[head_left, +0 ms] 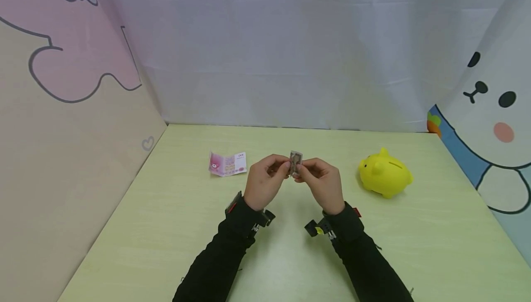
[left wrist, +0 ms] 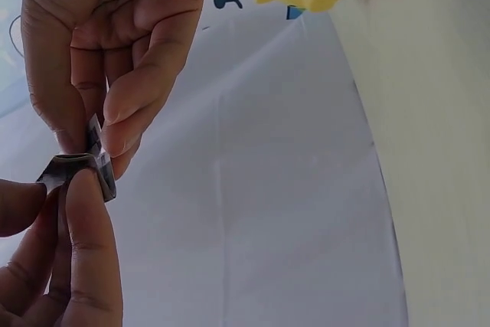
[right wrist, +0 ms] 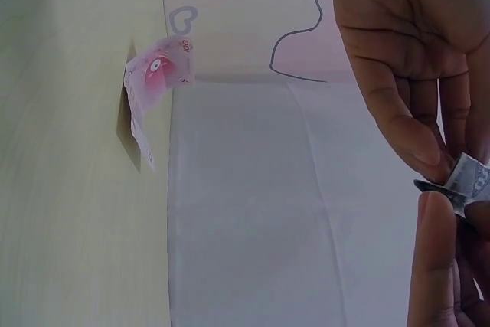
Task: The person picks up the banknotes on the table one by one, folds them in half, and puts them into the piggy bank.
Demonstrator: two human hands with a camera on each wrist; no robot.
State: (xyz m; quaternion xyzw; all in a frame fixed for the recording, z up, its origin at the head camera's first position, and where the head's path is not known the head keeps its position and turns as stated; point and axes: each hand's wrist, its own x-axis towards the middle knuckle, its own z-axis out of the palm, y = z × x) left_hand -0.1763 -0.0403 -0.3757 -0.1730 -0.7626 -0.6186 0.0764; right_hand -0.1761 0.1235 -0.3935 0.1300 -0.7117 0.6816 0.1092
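Over the pale table, backed by white cloth, we see the left hand and right hand pinching between them a small grey-brown printed note, folded narrow, with a creased pink note to its left and a yellow piggy bank right.

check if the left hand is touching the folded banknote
Touching. In the left wrist view, the left hand pinches the folded banknote, fingers directly on its surface.
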